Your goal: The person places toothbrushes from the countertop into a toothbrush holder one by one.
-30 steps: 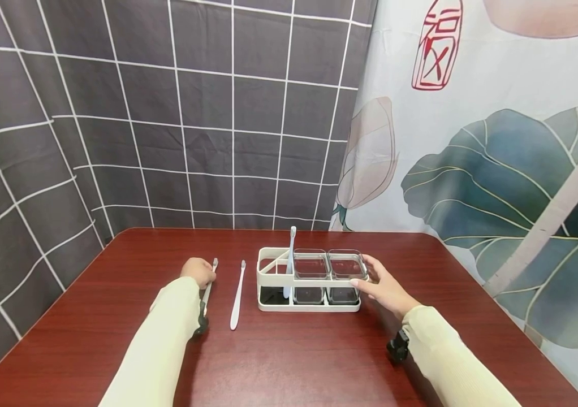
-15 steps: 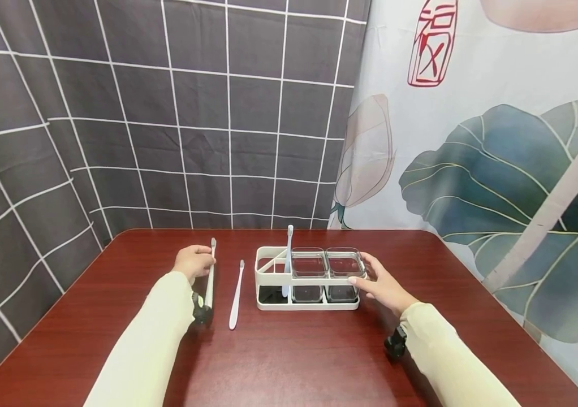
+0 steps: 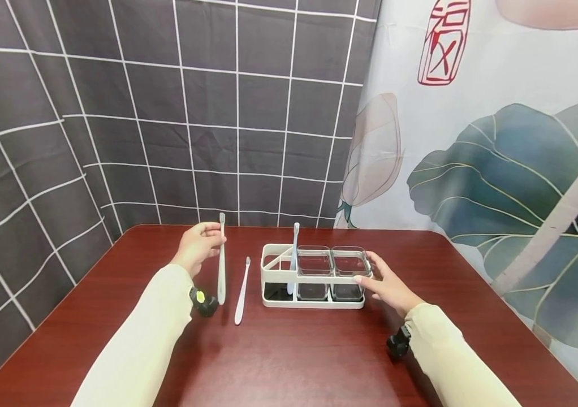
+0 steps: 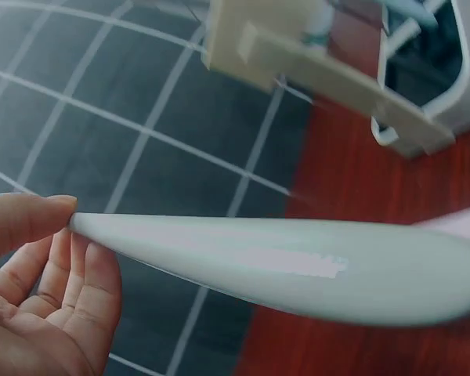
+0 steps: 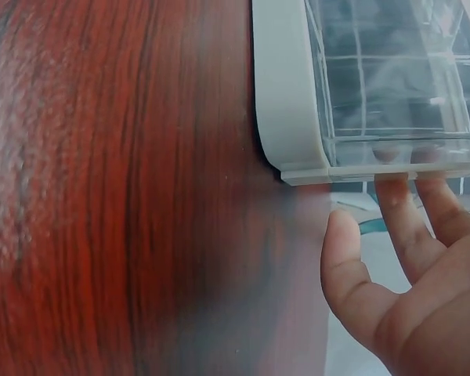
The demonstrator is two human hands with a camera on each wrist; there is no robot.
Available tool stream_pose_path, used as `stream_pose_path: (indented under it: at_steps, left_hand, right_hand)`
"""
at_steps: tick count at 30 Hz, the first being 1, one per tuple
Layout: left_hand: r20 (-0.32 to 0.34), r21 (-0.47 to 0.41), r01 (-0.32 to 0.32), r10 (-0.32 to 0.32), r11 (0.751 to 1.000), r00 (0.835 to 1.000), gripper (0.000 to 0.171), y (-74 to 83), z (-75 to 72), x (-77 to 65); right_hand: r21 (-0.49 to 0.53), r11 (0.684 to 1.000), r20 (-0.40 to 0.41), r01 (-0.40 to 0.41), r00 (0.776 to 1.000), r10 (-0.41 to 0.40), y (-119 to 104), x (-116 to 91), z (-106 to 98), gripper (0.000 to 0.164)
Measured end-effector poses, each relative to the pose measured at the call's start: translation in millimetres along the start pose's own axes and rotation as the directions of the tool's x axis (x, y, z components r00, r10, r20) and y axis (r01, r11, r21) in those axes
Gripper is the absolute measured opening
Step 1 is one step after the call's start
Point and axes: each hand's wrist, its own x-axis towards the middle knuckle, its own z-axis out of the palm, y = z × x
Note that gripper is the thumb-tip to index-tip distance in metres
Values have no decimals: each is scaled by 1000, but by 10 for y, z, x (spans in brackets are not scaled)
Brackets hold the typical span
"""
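Observation:
My left hand [image 3: 199, 246] pinches a white toothbrush [image 3: 221, 265] by its thin neck between thumb and fingers. It hangs nearly upright, bristle head up; in the left wrist view its broad handle [image 4: 298, 270] points away from the fingertips. A white two-tier toothbrush holder [image 3: 314, 305] stands to the right with a light blue toothbrush [image 3: 293, 257] upright in one slot. My right hand [image 3: 391, 285] rests at the holder's right end. In the right wrist view its straight fingers [image 5: 403, 223] touch that end while the thumb stands apart from them.
Another white toothbrush [image 3: 242, 294] lies on the reddish-brown table [image 3: 289, 362] between my left hand and the holder. Two clear cups [image 3: 351, 261] sit side by side in the holder's right part. A dark checked curtain [image 3: 207, 141] hangs behind the table.
My left hand has lifted its toothbrush off the table and moved right with it, turning it upright. My right hand has stayed at the holder's end.

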Motion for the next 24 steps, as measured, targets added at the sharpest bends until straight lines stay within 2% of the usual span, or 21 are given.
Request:
stream_pose_path:
  at_steps: [5,11,24]
  left_hand:
    - [13,-50,-56,56,997,998,46,158,49,-113]
    - [6,-116,-94,95,989,995,46,277,97,-221]
    - [-66,-247,-165,154,955,986,43,444,226,-368]
  right_hand:
    - [5,1000,8,1,1000,-1,-1,-7,-11,81]
    - [1,1000,6,-12,1000,12,8,-13,6,81]
    - [-5,1000,21,-15,1000,16,22,-5,-6,81]
